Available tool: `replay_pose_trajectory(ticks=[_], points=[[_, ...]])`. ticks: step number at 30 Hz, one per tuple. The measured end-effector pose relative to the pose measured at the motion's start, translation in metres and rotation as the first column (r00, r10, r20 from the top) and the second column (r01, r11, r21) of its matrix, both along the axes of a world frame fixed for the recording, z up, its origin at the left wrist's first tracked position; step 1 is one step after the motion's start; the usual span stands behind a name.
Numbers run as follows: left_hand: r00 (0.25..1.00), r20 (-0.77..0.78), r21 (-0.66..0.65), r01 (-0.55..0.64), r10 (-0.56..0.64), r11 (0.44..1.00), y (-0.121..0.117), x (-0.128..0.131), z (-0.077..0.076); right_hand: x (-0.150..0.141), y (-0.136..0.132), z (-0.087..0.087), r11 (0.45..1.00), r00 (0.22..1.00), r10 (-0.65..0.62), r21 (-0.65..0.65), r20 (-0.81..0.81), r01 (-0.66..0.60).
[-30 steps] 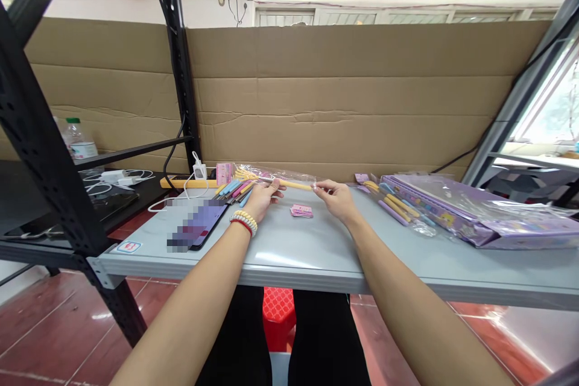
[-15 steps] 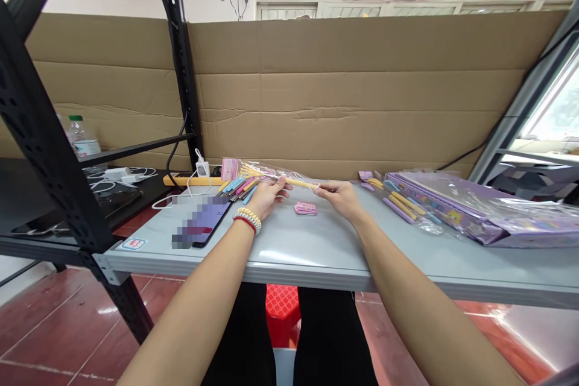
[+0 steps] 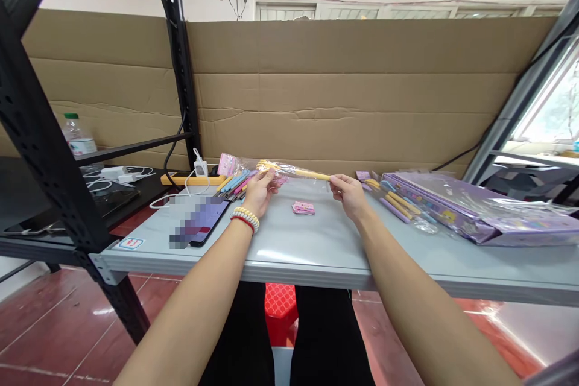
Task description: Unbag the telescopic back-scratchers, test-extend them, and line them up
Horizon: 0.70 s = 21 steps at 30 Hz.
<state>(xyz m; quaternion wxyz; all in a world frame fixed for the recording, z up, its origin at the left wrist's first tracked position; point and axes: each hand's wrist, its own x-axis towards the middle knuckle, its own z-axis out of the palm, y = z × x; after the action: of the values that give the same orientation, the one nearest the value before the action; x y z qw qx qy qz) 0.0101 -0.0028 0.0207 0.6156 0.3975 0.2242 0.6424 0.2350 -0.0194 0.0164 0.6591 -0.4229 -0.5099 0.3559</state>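
A yellow pencil in a clear plastic sleeve (image 3: 298,171) is held level a little above the grey table (image 3: 325,241). My left hand (image 3: 259,190) pinches its left end, and a beaded bracelet sits on that wrist. My right hand (image 3: 348,194) pinches the right end of the sleeve. Below the pencil a small pink packet (image 3: 303,208) lies flat on the table. Left of my left hand lies a fan of coloured pencils (image 3: 236,183) with a pink pack (image 3: 225,164) behind them.
A phone (image 3: 198,221) lies near the table's left front. Purple boxes under clear film (image 3: 470,210) and loose yellow and purple pencils (image 3: 394,199) fill the right side. A cardboard wall (image 3: 344,96) stands behind. Black shelving (image 3: 40,132) with chargers and a bottle (image 3: 78,139) is at left.
Both hands have lifted the sleeved pencil slightly off the table. My right hand has slid right along it, so the hands are farther apart.
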Motion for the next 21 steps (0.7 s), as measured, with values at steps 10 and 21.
replay_pose_trajectory(ticks=[10, 21], points=[[0.998, -0.057, -0.016, 0.038, -0.039, 0.999, 0.001, 0.000, -0.002, -0.008, -0.009, 0.001, 0.990, 0.955, 0.127, -0.089, 0.269, -0.106], [0.915, 0.181, -0.198, -0.325, 0.360, 0.925, 0.003, -0.015, 0.008, 0.007, 0.007, -0.003, 0.976, 0.965, -0.120, -0.148, 0.235, 0.158]])
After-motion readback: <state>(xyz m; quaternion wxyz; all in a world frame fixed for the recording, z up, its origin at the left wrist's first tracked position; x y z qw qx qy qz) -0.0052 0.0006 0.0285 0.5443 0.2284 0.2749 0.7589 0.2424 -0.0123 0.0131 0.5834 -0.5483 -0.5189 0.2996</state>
